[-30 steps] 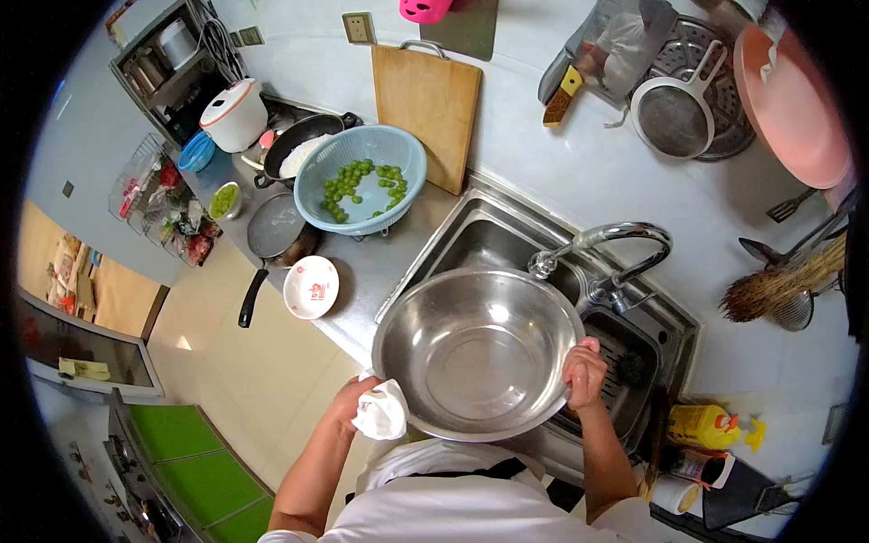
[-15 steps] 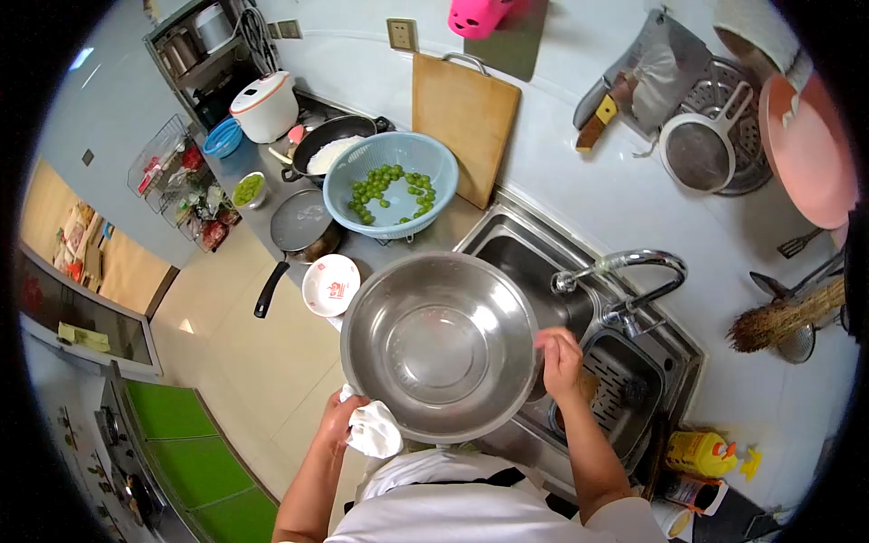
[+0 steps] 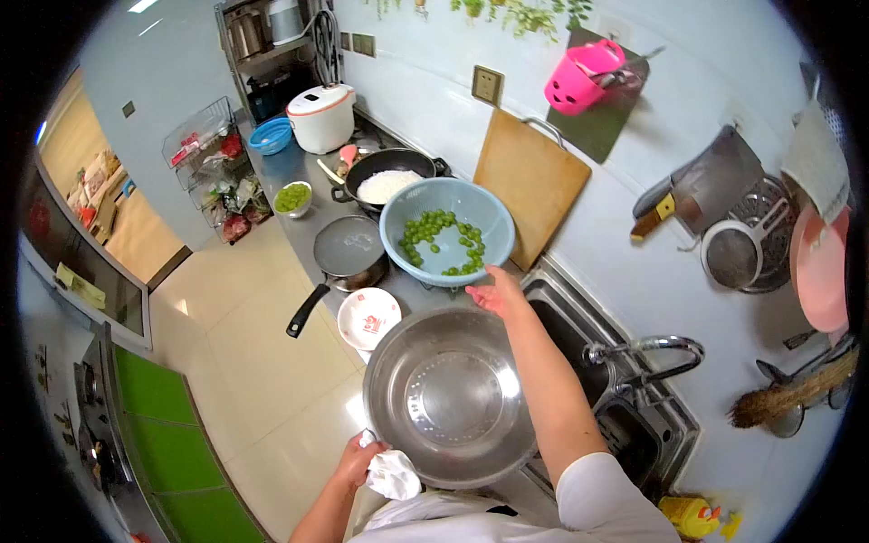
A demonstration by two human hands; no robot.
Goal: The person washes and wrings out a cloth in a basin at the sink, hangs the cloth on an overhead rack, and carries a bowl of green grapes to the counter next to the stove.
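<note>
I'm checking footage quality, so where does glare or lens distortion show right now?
Head view: bright glare on the large round silver metal basin and the glossy cream tiled floor; also in the head view, black curved corners and bowed edges suggest a fisheye lens.

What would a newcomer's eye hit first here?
The big steel basin at lower centre, the left hand holding a white cloth by its rim. Beyond it, the right hand is at the near edge of a blue colander of green fruit. High on the wall hangs a bright pink basket.
</note>
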